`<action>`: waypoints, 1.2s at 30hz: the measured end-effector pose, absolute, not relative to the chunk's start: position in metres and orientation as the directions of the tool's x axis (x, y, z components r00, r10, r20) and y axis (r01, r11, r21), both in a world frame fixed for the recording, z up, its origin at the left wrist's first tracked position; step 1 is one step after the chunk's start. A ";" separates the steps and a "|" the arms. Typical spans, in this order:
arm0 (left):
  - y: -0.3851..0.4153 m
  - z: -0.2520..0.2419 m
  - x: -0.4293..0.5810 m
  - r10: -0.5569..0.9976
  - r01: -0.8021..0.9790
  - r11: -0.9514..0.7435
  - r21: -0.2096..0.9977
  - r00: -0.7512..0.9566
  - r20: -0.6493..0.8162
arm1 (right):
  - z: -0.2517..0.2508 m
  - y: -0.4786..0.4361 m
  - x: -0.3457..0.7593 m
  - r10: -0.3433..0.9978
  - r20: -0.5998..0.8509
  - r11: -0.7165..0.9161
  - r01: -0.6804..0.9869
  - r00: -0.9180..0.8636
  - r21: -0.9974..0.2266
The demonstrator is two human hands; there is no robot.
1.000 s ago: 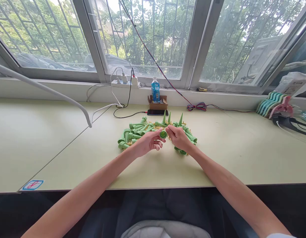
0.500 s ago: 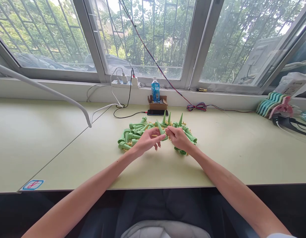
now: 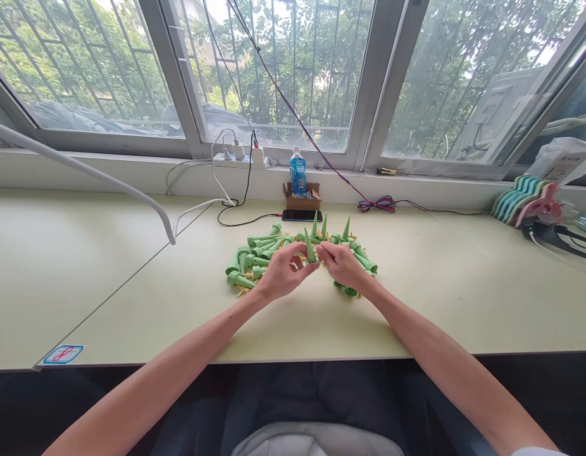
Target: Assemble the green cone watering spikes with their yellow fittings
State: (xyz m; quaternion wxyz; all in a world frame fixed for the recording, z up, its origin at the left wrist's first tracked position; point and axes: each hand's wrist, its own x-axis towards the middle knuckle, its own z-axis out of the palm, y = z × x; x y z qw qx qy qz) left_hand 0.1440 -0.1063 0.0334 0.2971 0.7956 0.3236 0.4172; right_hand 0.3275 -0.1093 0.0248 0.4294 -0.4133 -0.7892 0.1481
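My left hand (image 3: 288, 269) is closed round the base of a green cone (image 3: 310, 247), whose tip points up. Close beside it, my right hand (image 3: 339, 261) is closed in a pinch at the cone's right side; what its fingertips hold is too small to make out. Many green cones (image 3: 243, 258) lie in a pile left of and behind my hands, with small yellow pieces (image 3: 243, 290) among them. Beyond my right hand, a few cones stand upright, one of them (image 3: 345, 228) at the right. More cones (image 3: 366, 261) lie beside my right wrist.
A black phone (image 3: 301, 216) lies behind the pile, near a small cardboard box (image 3: 302, 201) with a blue bottle (image 3: 297, 172). A bundled cable (image 3: 376, 204) rests at the back. A white tube (image 3: 131, 179) arches over the table's left side. Hangers (image 3: 525, 201) stand far right.
The cone in my left hand has gone from leaning left to nearly upright. My left fingers have shifted round its base. My right hand has barely moved.
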 end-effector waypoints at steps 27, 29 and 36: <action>-0.109 0.042 0.148 0.854 0.088 -0.460 0.883 0.315 0.413 | 0.025 -0.110 0.326 0.780 0.567 0.610 0.529 -0.266 -0.590; -0.107 0.044 0.148 0.885 0.015 -0.392 0.920 0.280 0.372 | 0.025 -0.110 0.326 0.782 0.569 0.604 0.532 -0.254 -0.594; -0.103 0.043 0.146 0.930 0.090 -0.191 0.977 0.336 0.151 | 0.027 -0.112 0.325 0.783 0.583 0.589 0.560 -0.217 -0.582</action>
